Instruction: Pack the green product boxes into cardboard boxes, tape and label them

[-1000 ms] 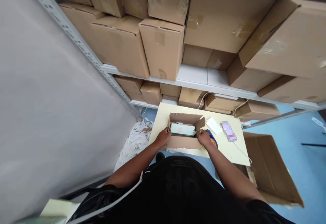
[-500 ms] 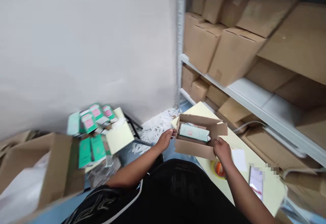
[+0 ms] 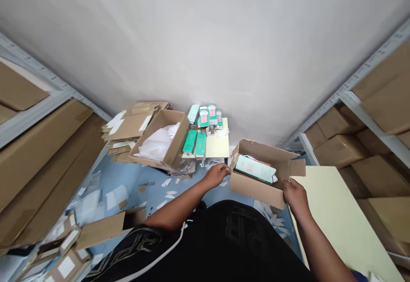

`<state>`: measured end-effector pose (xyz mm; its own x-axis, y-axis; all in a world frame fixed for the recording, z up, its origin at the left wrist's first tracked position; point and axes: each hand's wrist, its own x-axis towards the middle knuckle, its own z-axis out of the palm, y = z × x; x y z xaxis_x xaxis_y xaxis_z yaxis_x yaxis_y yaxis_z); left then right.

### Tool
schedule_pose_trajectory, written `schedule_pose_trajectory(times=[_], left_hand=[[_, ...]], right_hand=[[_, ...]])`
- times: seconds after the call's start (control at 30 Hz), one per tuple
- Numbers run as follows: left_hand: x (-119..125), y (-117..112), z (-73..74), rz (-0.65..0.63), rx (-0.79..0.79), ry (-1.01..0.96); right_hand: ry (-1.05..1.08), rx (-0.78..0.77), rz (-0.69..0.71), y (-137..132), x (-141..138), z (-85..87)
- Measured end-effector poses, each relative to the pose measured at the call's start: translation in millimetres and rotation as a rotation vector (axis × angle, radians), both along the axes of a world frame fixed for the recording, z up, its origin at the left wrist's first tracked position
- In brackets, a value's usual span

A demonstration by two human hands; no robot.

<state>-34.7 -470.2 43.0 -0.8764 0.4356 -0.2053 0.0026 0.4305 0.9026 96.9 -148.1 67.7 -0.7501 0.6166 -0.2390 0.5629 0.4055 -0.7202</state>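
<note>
An open cardboard box (image 3: 256, 191) is held up in front of me between both hands. Inside it lies a pale green-and-white carton (image 3: 255, 169), with one end flap loose. My left hand (image 3: 218, 175) is closed on the box's left end. At the right end, my right hand (image 3: 294, 192) grips the wall below a folded-out flap (image 3: 297, 167). Beyond the box, against the wall, several green cartons (image 3: 200, 144) with pink labels rest on a small cream table (image 3: 218, 147).
A larger cardboard box (image 3: 179, 139) holding white sheeting stands left of the cartons, beside stacked flattened cardboard (image 3: 131, 121). Paper scraps (image 3: 166, 182) litter the blue floor. A cream table (image 3: 339, 213) is at right. Shelves with boxes (image 3: 339, 154) flank both sides.
My view has turned left, bringing the small table, flattened cardboard and left shelf into view. The held box has come away from over the right table, still in both hands.
</note>
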Motion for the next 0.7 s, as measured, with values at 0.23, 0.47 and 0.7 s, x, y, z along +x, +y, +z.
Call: schedule_pose_trajectory(times=[0.23, 0.47, 0.7], left_hand=[[-52, -171, 42.9, 0.030, -0.205, 0.361], [-184, -290, 52.5, 0.143, -0.615, 0.431], [-256, -281, 0.5, -0.032, -0.792, 0.172]], right_hand=[[-0.025, 0.087, 0.134, -125, -63, 6.1], [-0.038, 0.131, 0.237, -215, -97, 7.8], [-0.091, 0.215, 0.270, -247, -106, 11.2]])
